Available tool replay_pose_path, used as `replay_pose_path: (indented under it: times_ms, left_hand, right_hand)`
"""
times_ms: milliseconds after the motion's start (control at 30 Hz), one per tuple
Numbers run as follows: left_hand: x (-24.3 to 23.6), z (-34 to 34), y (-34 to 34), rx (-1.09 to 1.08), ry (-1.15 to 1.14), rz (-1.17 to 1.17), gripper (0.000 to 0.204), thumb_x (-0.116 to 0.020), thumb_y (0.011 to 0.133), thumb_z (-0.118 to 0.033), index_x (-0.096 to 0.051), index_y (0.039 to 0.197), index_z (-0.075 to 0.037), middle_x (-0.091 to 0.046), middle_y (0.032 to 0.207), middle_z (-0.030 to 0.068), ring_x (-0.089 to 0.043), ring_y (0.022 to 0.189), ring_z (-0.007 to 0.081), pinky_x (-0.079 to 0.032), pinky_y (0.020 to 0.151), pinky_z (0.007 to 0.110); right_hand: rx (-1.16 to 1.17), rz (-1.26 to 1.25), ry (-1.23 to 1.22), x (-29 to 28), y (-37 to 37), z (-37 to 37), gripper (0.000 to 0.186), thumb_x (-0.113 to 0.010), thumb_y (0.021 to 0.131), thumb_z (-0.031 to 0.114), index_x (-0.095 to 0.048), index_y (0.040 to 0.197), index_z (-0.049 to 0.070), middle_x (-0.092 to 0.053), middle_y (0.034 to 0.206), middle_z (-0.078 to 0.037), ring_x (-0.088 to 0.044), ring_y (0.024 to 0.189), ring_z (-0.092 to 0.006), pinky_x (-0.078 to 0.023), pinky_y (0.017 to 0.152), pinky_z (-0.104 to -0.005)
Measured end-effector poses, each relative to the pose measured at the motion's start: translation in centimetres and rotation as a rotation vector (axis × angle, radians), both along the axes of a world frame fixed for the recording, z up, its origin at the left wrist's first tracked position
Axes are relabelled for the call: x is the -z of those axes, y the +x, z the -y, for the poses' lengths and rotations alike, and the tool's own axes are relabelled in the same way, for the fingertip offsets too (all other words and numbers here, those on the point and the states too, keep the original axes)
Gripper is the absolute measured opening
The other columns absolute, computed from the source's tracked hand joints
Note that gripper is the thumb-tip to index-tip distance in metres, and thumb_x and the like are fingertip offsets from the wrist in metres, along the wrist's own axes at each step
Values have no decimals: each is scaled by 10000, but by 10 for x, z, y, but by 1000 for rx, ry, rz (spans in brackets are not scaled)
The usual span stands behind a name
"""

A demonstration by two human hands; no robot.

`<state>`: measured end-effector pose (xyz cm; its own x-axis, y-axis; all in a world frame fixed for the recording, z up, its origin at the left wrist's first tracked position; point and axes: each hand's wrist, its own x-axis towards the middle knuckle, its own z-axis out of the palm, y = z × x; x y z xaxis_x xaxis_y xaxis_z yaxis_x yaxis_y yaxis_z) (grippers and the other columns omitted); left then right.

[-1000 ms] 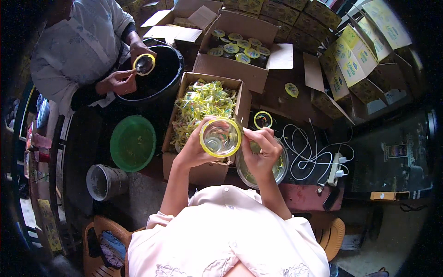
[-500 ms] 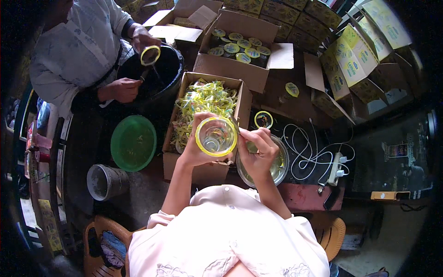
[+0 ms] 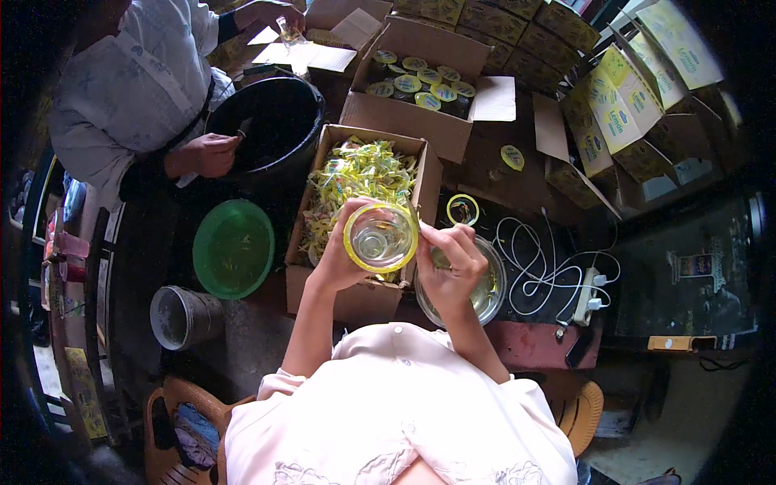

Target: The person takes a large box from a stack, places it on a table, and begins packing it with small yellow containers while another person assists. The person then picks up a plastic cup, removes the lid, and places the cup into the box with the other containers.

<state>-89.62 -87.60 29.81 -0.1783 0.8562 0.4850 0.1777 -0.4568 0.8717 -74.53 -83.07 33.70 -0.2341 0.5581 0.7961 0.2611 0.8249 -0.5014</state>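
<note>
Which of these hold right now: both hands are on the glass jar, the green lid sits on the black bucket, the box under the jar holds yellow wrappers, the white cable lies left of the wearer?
1. Both hands are on the glass jar: true; left hand holds it, right hand touches its rim.
2. The green lid sits on the black bucket: false; it lies beside it, nearer the wearer.
3. The cardboard box holds yellow wrappers: true.
4. The white cable lies to the left: false; it lies to the right.

Open brown carton (image 3: 356,210) sitting centre, holding yellow wrappers (image 3: 360,174); second carton (image 3: 416,81) behind holding lidded jars; yellow-green boxes (image 3: 622,105) stacking upper right.
</note>
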Motion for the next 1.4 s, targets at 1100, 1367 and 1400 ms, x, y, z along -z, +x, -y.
replay_pose_path:
  times_ms: [1100,1367,1400]
  left_hand:
    - [-9,14,-15,-57,-24,-44,717,-774,472,-53,-416,1093,-50,-456,1014,57,-487,955,178,-411,848,290]
    - [-6,16,-20,48,-71,27,732,-776,463,-33,-408,1096,-54,-470,1028,48,-500,945,153,-414,847,272]
    - [-1,15,-21,41,-74,80,736,-779,464,-41,-407,1099,-53,-465,1035,48,-502,939,151,-415,841,272]
  right_hand:
    - [-113,-50,-67,2,-19,-5,175,-673,620,-18,-627,765,69,-562,594,-47,-516,531,-170,-385,557,-269]
    - [-117,2,-48,2,-25,-5,189,-672,614,-20,-630,774,71,-567,597,-46,-519,538,-167,-386,563,-263]
    - [-127,2,-42,1,-25,-6,194,-672,613,-21,-631,778,72,-570,600,-48,-521,538,-168,-387,563,-264]
